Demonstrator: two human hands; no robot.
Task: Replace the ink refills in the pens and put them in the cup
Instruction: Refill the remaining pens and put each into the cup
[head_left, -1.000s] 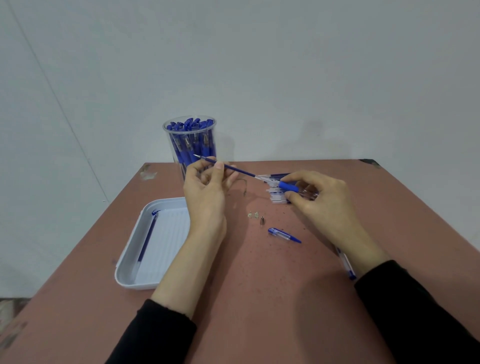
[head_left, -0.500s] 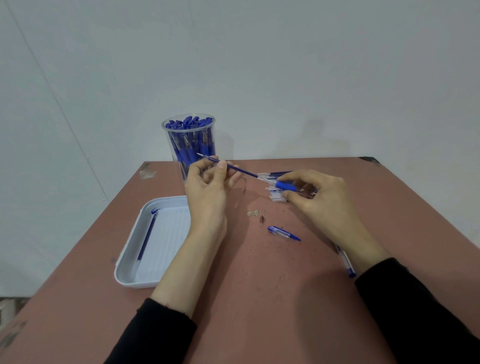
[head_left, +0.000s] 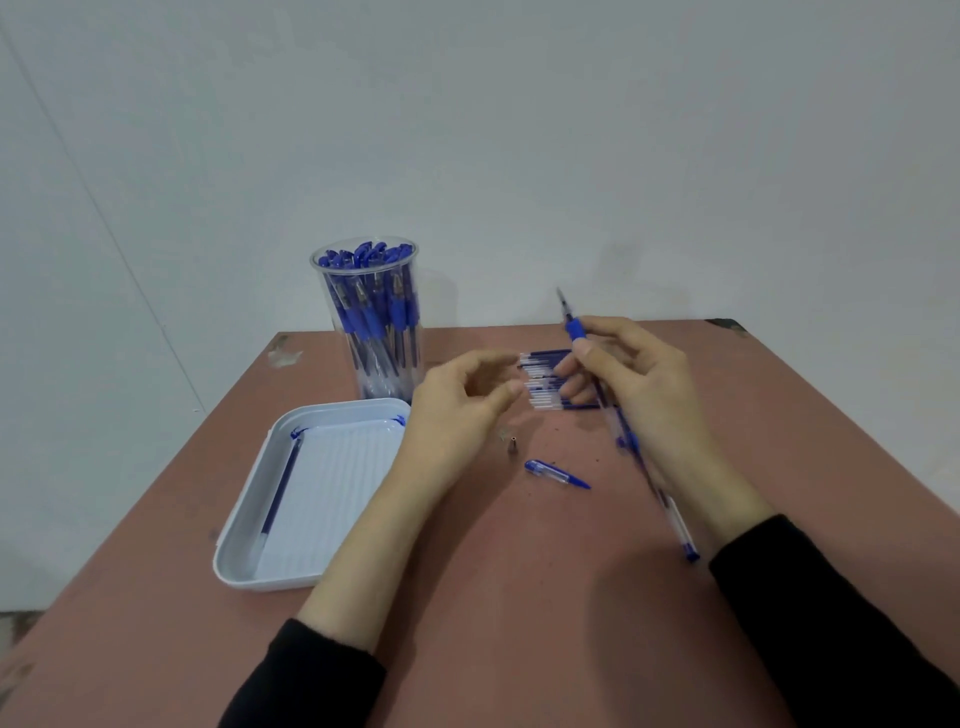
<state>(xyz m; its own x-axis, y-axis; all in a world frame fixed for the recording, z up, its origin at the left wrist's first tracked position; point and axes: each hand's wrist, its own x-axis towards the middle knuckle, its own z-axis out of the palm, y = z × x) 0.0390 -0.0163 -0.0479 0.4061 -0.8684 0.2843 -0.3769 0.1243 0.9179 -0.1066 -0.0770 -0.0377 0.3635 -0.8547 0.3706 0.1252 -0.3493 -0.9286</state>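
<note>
Grey wall, reddish-brown table (head_left: 519, 597); clear cup (head_left: 363, 268), packed w/ blue pens (head_left: 374, 317), standing far-left; white tray (head_left: 236, 540) beside it, one refill (head_left: 280, 491) lying inside; right hand (head_left: 641, 400) is pinching a pen (head_left: 574, 330) by its blue grip, long axis tilting nib-up and away from the person; left hand (head_left: 454, 410) is hovering loosely curled, apparently holding nothing, though blurred; metal nose cone (head_left: 511, 446) is lying just near-side of left hand, so left is nearer for fetching it, prob. next; cap (head_left: 556, 474) lying beyond, toward right; spare refills (head_left: 545, 397) partly hidden behind both hands; second pen (head_left: 678, 525) is lying under right wrist; where held pen ends: can't tell.
</note>
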